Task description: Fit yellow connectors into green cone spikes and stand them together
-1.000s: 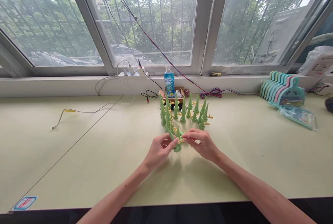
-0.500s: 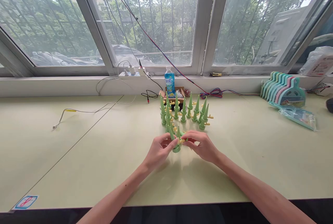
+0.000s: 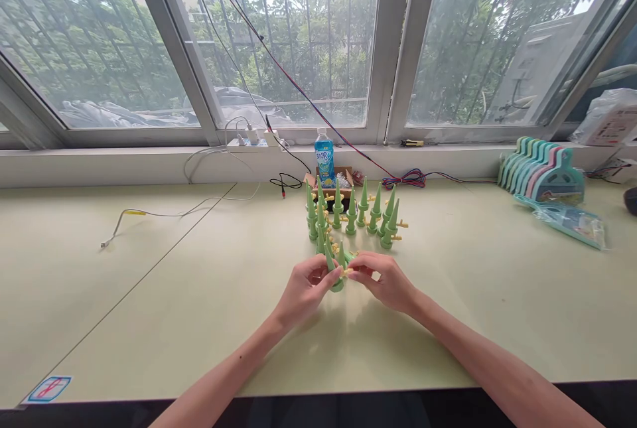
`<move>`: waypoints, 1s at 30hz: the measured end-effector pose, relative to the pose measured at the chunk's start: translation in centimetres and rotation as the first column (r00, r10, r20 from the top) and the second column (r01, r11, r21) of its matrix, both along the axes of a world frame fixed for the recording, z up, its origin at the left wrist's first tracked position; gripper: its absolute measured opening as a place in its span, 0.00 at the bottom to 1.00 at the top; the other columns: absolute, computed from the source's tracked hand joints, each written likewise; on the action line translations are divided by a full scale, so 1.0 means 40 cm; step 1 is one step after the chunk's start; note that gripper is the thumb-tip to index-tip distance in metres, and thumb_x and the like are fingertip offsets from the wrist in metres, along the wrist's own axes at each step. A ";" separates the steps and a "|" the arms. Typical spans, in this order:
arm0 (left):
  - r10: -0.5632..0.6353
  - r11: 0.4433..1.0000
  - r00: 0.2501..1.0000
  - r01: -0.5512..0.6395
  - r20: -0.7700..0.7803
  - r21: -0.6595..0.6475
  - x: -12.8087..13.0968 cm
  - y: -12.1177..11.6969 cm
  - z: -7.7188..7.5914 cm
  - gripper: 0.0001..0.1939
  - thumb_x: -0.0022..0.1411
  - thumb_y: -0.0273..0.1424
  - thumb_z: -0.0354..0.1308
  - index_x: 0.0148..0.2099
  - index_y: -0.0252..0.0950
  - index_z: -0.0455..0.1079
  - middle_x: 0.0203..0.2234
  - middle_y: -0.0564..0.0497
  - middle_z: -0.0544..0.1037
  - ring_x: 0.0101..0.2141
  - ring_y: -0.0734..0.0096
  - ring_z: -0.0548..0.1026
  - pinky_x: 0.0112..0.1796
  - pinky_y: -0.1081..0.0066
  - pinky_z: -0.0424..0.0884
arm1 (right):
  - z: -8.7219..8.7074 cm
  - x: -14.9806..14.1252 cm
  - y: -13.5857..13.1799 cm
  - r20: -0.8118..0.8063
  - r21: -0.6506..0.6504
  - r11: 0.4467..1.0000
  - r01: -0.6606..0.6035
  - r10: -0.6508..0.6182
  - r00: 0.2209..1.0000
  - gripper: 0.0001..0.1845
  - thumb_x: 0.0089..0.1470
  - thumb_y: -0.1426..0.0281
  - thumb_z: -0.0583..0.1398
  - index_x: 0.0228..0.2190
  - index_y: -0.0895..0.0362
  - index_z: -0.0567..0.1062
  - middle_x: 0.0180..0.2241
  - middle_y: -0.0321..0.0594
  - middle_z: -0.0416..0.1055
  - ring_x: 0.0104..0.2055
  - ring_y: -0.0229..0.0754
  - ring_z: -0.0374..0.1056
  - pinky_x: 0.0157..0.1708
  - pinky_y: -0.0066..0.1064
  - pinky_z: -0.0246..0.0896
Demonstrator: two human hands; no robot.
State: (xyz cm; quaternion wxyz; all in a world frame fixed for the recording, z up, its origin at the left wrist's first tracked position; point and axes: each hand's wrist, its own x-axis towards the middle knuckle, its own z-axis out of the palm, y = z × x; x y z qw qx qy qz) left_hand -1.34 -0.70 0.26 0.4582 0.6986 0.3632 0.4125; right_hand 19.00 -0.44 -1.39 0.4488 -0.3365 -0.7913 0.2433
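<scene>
A green plastic cone spike [image 3: 333, 273] is gripped by my left hand [image 3: 302, 290], tip tilted up and to the left, just above the pale green table [image 3: 199, 295]. My right hand [image 3: 385, 280] pinches a small yellow valve piece [image 3: 347, 272] at the cone's side. Both hands meet at the middle of the table. Behind them stand several more green cone spikes [image 3: 351, 212] with yellow valves, upright in a curved row.
A blue-labelled bottle [image 3: 324, 156] and a small cardboard box [image 3: 343, 176] stand at the window sill. Cables [image 3: 209, 201] trail across the left of the table. A stack of pastel plastic dustpans [image 3: 540, 168] and a bagged item [image 3: 567, 219] lie at the right.
The cone in my hands has tipped slightly more upright and the hands have closed in a little. Otherwise nothing has moved.
</scene>
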 end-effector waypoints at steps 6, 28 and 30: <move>0.000 1.000 0.999 0.000 -0.035 0.023 0.002 -0.003 0.006 0.15 0.65 0.39 0.57 0.35 0.32 0.72 0.24 0.52 0.67 0.26 0.74 0.65 0.27 0.73 0.62 | -0.009 -0.002 0.007 0.046 0.022 1.000 0.019 -0.020 0.999 0.19 0.64 0.59 0.55 0.27 0.58 0.73 0.23 0.37 0.67 0.23 0.35 0.58 0.24 0.27 0.56; -0.007 0.994 1.000 0.011 0.030 -0.112 0.000 0.001 0.005 0.15 0.64 0.41 0.58 0.35 0.32 0.71 0.20 0.56 0.61 0.20 0.81 0.55 0.20 0.77 0.51 | -0.005 -0.005 -0.002 -0.056 -0.034 0.999 -0.032 0.031 0.998 0.09 0.63 0.65 0.57 0.34 0.58 0.74 0.27 0.38 0.69 0.27 0.37 0.63 0.27 0.27 0.61; -0.012 0.995 1.000 0.014 0.026 -0.094 -0.001 0.000 0.002 0.15 0.64 0.40 0.58 0.36 0.32 0.71 0.20 0.56 0.62 0.20 0.81 0.56 0.21 0.77 0.52 | -0.008 -0.004 0.000 -0.041 -0.018 1.000 -0.023 0.022 0.999 0.10 0.63 0.65 0.57 0.33 0.58 0.74 0.27 0.38 0.69 0.26 0.36 0.61 0.27 0.27 0.60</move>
